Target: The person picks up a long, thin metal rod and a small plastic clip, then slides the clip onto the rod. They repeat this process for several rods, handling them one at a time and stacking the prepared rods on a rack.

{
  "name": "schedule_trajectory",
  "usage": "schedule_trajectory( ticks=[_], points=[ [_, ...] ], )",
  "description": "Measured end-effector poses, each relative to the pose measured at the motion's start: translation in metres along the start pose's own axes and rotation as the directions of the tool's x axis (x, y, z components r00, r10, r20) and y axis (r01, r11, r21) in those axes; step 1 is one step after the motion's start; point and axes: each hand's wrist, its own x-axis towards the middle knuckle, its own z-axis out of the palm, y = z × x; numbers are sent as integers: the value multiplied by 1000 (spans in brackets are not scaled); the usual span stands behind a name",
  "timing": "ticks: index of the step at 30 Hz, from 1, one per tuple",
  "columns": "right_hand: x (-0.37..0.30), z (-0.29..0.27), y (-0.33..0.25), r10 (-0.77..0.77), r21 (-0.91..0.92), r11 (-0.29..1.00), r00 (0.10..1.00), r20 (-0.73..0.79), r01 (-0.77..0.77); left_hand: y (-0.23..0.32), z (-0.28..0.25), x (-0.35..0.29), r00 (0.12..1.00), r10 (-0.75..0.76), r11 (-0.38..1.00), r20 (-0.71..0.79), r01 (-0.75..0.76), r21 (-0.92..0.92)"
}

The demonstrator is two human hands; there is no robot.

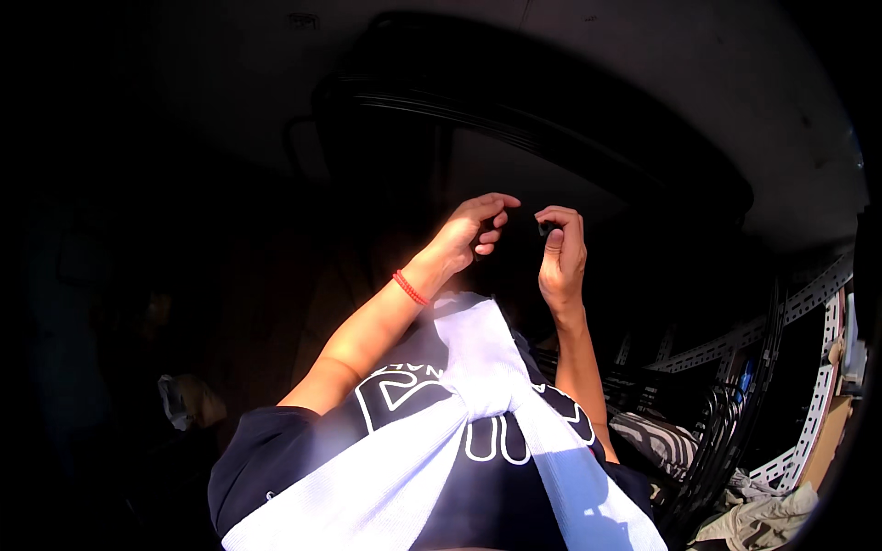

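My left hand [473, 228] is raised in front of my chest, a red beaded bracelet [410, 287] on its wrist. Its thumb and forefinger point toward the right hand, and the other fingers curl in; shadow hides whatever lies inside them. To its right, a small gap away, my right hand [565, 253] is bent with thumb and fingers curled together. Between them shows a small dark piece [546, 228], too dim to name. Beyond both hands a long dark bundle of thin, rod-like lines [459, 112] curves across the view.
White perforated metal shelving [808, 432] stands at the right. Black wire-like items [721, 432], a striped cloth [657, 439] and a crumpled pale cloth [763, 519] are near it. A pale bag-like item [184, 402] sits at the left. Much of the surroundings is in deep shadow.
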Motion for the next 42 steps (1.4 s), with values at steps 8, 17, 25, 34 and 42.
schedule_trajectory(
  ticks=[8, 17, 25, 34, 42],
  points=[
    [61, -53, 51, -65, -451, 889, 997, 49, 80, 42, 17, 31, 929, 320, 902, -189, -237, 360],
    [52, -66, 59, -126, -400, 908, 992, 24, 126, 38, 28, 44, 886, 371, 887, -279, -250, 387],
    [22, -65, 67, -103, -409, 910, 993, -64, 68, 33, 19, 48, 829, 469, 852, -306, -334, 403],
    [32, -74, 66, -204, -497, 857, 976, -76, 140, 39, 12, 47, 742, 532, 830, -408, -361, 425],
    [45, -87, 70, -237, -501, 849, 968, -76, 169, 42, 25, 39, 650, 579, 807, -492, -371, 459]
  ],
)
